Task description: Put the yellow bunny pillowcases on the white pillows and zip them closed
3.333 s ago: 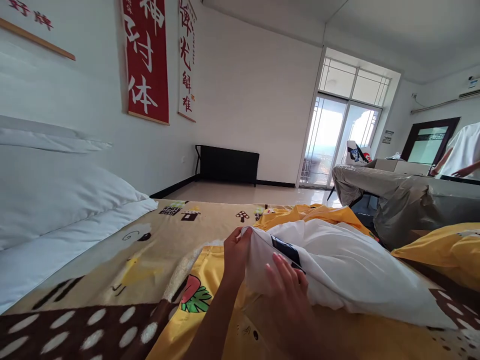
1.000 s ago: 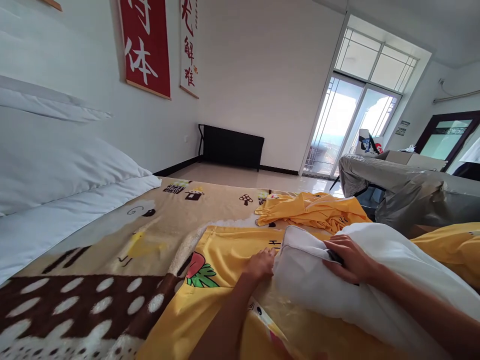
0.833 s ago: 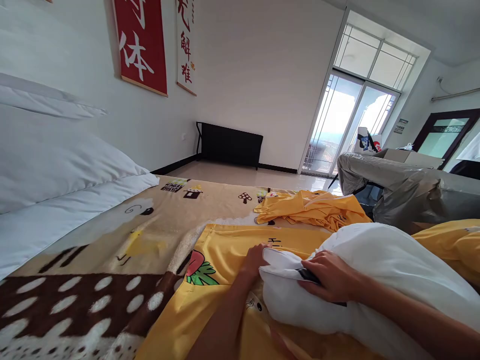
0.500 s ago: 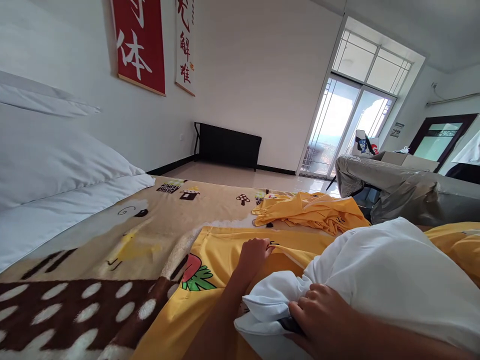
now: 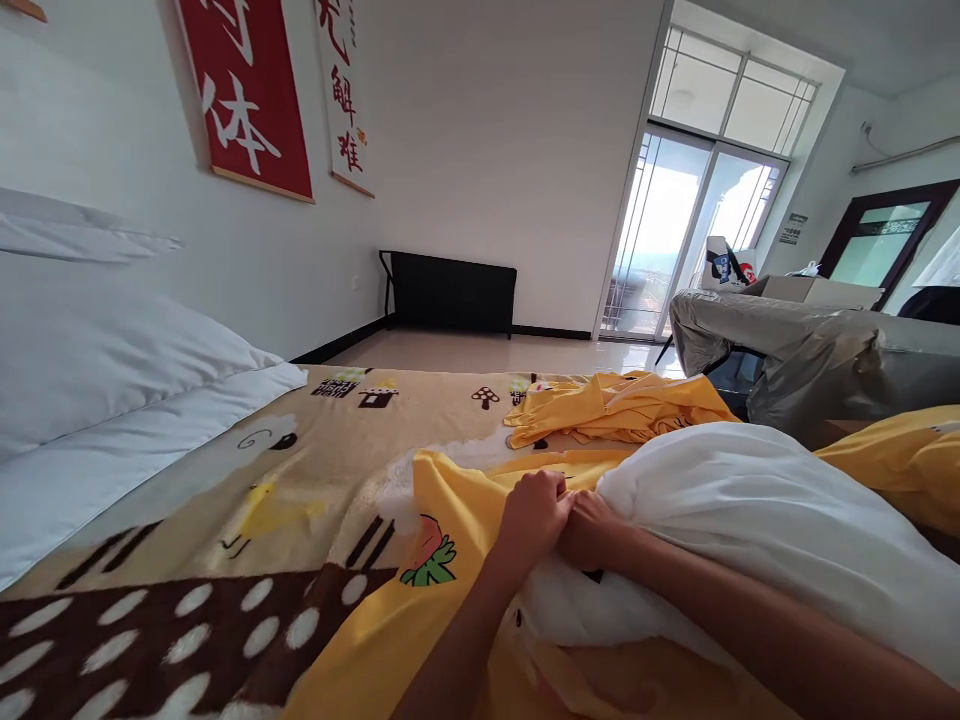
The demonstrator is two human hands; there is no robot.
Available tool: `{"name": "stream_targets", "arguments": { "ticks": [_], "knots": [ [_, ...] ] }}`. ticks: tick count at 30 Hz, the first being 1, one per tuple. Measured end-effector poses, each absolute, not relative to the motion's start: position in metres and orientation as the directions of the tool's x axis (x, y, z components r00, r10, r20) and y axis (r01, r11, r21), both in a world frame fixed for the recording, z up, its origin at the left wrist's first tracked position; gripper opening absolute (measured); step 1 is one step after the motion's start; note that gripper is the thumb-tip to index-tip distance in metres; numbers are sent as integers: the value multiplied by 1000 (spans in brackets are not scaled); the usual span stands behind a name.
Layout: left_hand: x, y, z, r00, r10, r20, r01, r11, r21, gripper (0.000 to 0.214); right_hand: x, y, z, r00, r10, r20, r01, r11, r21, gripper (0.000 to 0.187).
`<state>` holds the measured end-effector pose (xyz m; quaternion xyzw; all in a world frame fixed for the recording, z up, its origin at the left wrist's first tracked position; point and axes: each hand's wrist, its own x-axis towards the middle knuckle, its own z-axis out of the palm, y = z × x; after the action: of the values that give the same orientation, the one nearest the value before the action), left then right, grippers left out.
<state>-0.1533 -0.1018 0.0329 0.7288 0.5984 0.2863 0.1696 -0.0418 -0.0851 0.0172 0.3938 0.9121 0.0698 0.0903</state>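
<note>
A yellow pillowcase (image 5: pixel 469 500) with a carrot print lies spread before me. My left hand (image 5: pixel 531 512) is closed on the edge of its fabric. Against it, my right hand (image 5: pixel 592 528) is closed on a gathered end of a plump white pillow (image 5: pixel 750 500); its fingertips are hidden behind my left hand. The pillow bulges to the right, under and beyond my right forearm. Low in the view, yellow fabric seems to lie over part of the white; how far the pillow sits inside the case is hard to tell.
A patterned beige and brown blanket (image 5: pixel 300 500) covers the bed. Crumpled yellow fabric (image 5: pixel 622 410) lies at its far side, with another yellow piece (image 5: pixel 900 450) at right. White pillows (image 5: pixel 120 370) rest at left. Beyond stand a plastic-covered table (image 5: pixel 787 340) and a black folded frame (image 5: pixel 454 292).
My right hand has moved up and left with the pillow's end, meeting my left hand at the pillowcase edge. The pillow has shifted left and flattened, and the case's far-left corner has lifted.
</note>
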Motion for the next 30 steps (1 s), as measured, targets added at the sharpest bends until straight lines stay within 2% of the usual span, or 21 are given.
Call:
{"name": "stream_targets", "arguments": {
  "ticks": [5,7,10,13,16,21,26,30],
  "knots": [
    [-152,-111,40,224,966,129,884,-257,390,10,-31,-90,10,-641,767,-23,753,634,175,27],
    [-153,-119,42,246,963,106,921,-266,283,24,-24,-92,13,-633,774,0,764,625,162,28],
    [-157,-136,41,175,978,113,977,-187,100,39,-18,-90,17,-627,779,27,773,617,148,30],
    [-167,-153,37,59,994,94,997,-54,-61,40,-15,-88,18,-622,781,47,779,611,142,33],
    [-176,-162,43,-23,1000,1,987,23,-160,39,-15,-88,17,-638,768,55,767,627,136,33],
    [-169,-161,88,-50,991,-126,981,25,-194,36,-9,-96,25,-646,758,92,762,633,135,39],
    [-150,-160,128,-31,996,-84,986,17,-163,30,2,-118,45,-679,718,157,734,662,150,46],
    [-139,-160,136,-31,996,-88,992,20,-126,28,5,-141,65,-766,622,160,642,743,186,45]
  ]
}}
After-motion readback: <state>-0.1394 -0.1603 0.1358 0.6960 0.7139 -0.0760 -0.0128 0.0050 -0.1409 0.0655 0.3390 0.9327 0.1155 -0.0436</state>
